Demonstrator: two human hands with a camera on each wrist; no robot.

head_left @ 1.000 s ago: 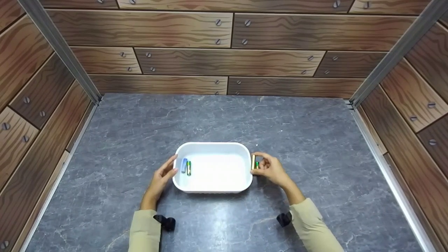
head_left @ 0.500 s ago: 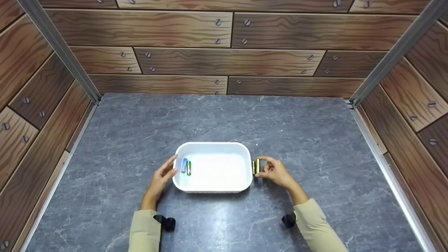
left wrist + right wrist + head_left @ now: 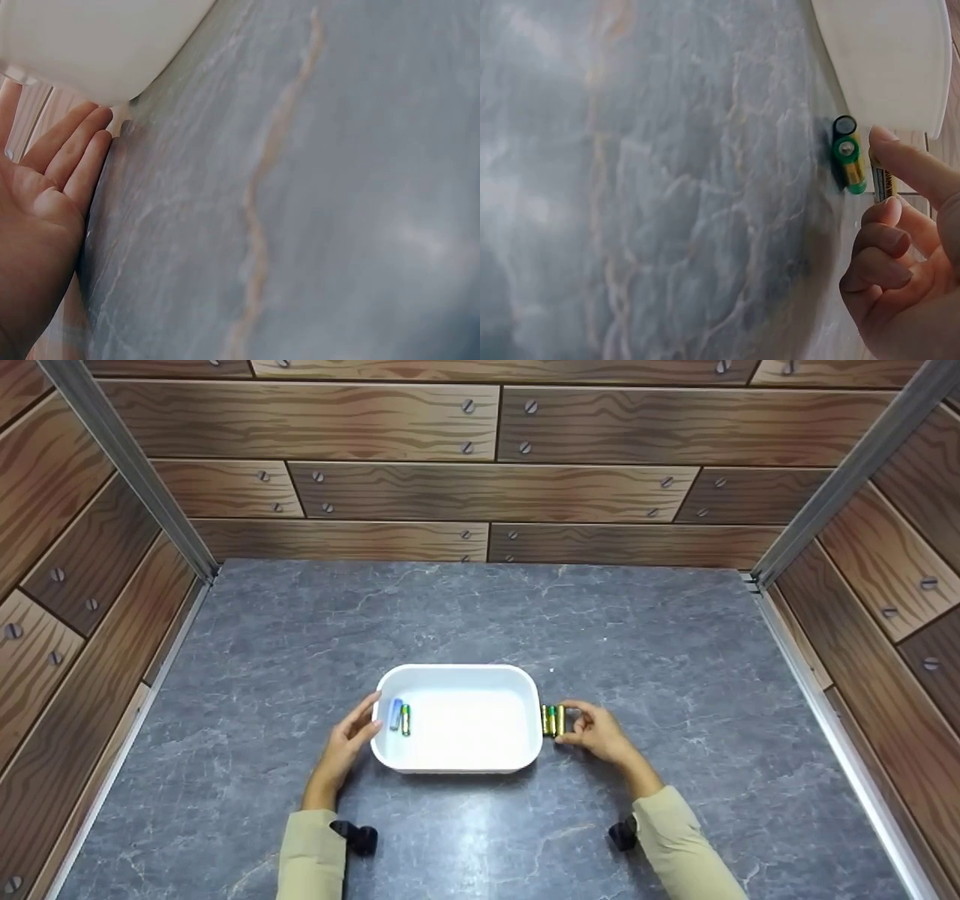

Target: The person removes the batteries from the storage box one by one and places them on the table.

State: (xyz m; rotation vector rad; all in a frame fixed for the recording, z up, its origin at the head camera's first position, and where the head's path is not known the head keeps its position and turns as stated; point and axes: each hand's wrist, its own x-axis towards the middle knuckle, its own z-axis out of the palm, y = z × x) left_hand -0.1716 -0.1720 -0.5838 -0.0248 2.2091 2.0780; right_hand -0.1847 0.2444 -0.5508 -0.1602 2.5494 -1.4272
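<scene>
A white plastic tub [image 3: 465,731] stands on the table. Inside, near its left end, lie a blue battery [image 3: 395,715] and a green battery [image 3: 406,720] side by side. My left hand [image 3: 341,746] touches the tub's left side with fairly straight fingers; the left wrist view shows the fingers [image 3: 71,146] against the wall. Just outside the right wall, a gold battery [image 3: 545,721] and a green-and-gold battery [image 3: 553,721] sit in a row. My right hand [image 3: 600,735] pinches another gold battery [image 3: 883,181] by its ends between thumb and finger, beside them.
Grey marbled tabletop [image 3: 480,615] spreads around the tub. Wood-patterned walls [image 3: 480,427] enclose it at the back and both sides, with metal posts [image 3: 825,484] at the corners. A black wrist camera [image 3: 622,834] sits at each sleeve.
My right hand has moved right from the tub's wall with a gold battery, leaving another gold battery against the wall. Three batteries now line up there. The left hand stays still.
</scene>
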